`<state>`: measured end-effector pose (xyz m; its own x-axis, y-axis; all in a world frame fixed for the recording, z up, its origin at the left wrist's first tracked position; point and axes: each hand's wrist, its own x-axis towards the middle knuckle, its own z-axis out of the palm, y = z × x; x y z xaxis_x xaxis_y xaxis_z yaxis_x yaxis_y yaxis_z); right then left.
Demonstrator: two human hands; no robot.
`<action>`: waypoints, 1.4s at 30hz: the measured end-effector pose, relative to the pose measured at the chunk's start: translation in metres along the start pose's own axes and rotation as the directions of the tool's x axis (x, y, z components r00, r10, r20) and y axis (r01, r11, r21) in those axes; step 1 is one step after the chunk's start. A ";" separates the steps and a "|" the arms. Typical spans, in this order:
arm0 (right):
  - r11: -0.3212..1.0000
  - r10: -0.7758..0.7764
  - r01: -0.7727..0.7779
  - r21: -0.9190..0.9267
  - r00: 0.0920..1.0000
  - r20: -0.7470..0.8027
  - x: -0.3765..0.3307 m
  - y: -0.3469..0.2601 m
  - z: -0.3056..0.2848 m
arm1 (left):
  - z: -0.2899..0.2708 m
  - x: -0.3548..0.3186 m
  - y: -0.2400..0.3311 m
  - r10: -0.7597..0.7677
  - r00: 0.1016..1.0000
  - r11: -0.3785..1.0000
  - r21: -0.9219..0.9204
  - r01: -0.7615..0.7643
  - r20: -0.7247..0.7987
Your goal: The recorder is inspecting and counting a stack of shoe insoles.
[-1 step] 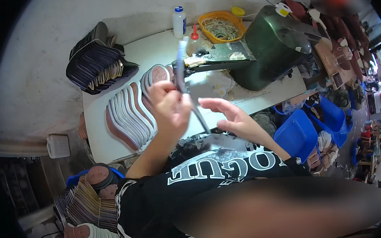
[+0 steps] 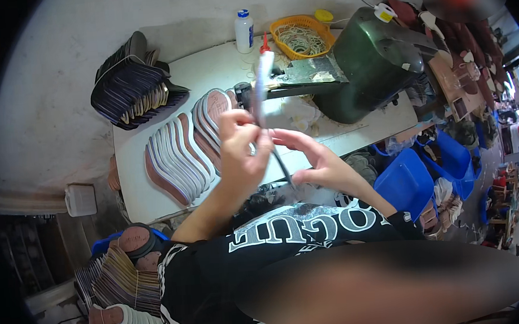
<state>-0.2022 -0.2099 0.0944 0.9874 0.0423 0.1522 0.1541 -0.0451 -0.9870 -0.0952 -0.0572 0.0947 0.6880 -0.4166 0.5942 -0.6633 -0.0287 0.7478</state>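
My left hand (image 2: 242, 151) is closed around a thin insole (image 2: 260, 93), pinching it near the middle. The insole stands upright and edge-on to me, its upper part pale and blurred, its lower end dark. Fingers apart, my right hand (image 2: 322, 160) is beside the insole's lower half; its fingertips come up close to my left fingers. Whether they touch the insole I cannot tell. Just beyond lie rows of white-edged, brown-topped insoles (image 2: 178, 158) on the white table (image 2: 138, 197). The black arm (image 2: 308, 90) of a green machine (image 2: 373, 64) reaches in from the right.
A bundle of dark insoles (image 2: 131, 89) is at the table's back left. Along the back stand a white bottle (image 2: 244, 33) and an orange basket (image 2: 316, 24) of rubber bands. Blue bins (image 2: 404, 182) are at right; more insole stacks (image 2: 126, 279) sit at lower left.
My left hand has shifted slightly right with the insole. My right hand has come in closer, so its fingertips are now by the insole and my left fingers.
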 end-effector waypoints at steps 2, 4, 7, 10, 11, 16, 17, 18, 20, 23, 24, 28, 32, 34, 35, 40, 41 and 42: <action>0.991 -0.020 0.022 -0.130 1.000 0.021 0.004 -0.007 0.000 | 0.011 -0.001 0.009 0.050 0.993 0.997 -0.059 -0.044 0.111; 0.983 -0.021 0.016 -0.183 0.999 -0.029 0.010 -0.013 0.005 | 0.008 0.004 0.021 0.054 0.981 0.997 0.045 -0.064 0.185; 0.994 0.107 -0.109 -0.028 0.991 -0.076 0.013 -0.003 -0.005 | 0.001 0.015 0.013 0.076 0.969 0.994 -0.092 -0.055 0.237; 0.983 0.144 -0.136 0.123 0.988 -0.058 0.023 -0.008 -0.013 | -0.002 0.030 -0.001 0.038 0.989 0.998 0.050 -0.031 -0.143; 0.967 0.122 -0.102 0.231 0.990 -0.072 0.027 -0.011 -0.014 | -0.002 0.034 -0.006 -0.190 0.970 0.971 -0.175 0.163 -0.154; 0.935 0.116 -0.170 0.311 0.976 0.187 0.052 -0.006 -0.042 | -0.006 0.054 -0.045 -0.437 0.728 0.157 -0.752 0.641 0.529; 0.724 0.064 -0.224 0.652 0.963 0.260 0.059 0.006 -0.044 | -0.002 0.056 -0.044 -0.386 0.748 0.080 -0.789 0.610 0.539; 0.606 -0.025 -0.179 0.775 0.970 0.243 0.063 0.011 -0.043 | 0.000 0.058 -0.045 -0.392 0.740 0.081 -0.781 0.619 0.546; 0.722 0.155 -0.223 0.655 0.975 0.161 0.065 0.029 -0.040 | 0.005 0.057 -0.044 -0.441 0.737 0.051 -0.806 0.590 0.512; 0.755 0.082 -0.102 0.647 0.995 0.061 0.075 0.056 -0.030 | 0.014 0.052 -0.047 -0.477 0.730 0.099 -0.795 0.598 0.490; 0.744 0.084 -0.094 0.661 0.995 0.047 0.079 0.062 -0.029 | 0.017 0.051 -0.047 -0.459 0.734 0.106 -0.789 0.605 0.501; 0.443 0.013 -0.217 0.870 0.972 0.236 0.085 0.085 -0.028 | 0.015 0.048 -0.053 -0.456 0.746 0.035 -0.828 0.559 0.485; 0.568 0.222 -0.253 0.783 0.963 0.151 0.088 0.076 -0.024 | 0.020 0.045 -0.056 -0.461 0.761 0.152 -0.804 0.574 0.456; 0.520 0.241 -0.287 0.804 0.953 0.185 0.092 0.071 -0.028 | 0.019 0.042 -0.056 -0.445 0.779 0.177 -0.810 0.560 0.441; 0.632 0.161 -0.204 0.748 0.978 0.131 0.091 0.072 -0.028 | 0.019 0.040 -0.056 -0.426 0.802 0.203 -0.819 0.536 0.419; 0.831 0.141 -0.242 0.501 0.963 0.230 0.086 0.024 -0.049 | 0.017 0.041 -0.040 -0.528 0.826 0.406 -0.795 0.451 0.199; 0.879 0.169 -0.240 0.413 0.965 0.203 0.086 0.012 -0.049 | 0.017 0.041 -0.044 -0.518 0.842 0.476 -0.768 0.429 0.149; 0.917 0.192 -0.240 0.320 0.966 0.173 0.085 0.003 -0.048 | 0.016 0.041 -0.046 -0.504 0.858 0.545 -0.735 0.404 0.098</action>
<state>-0.1156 -0.2545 0.1066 0.9774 0.2048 -0.0516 -0.1066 0.2675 -0.9577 -0.0408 -0.0878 0.0798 0.8957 -0.4324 0.1039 0.1332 0.4838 0.8650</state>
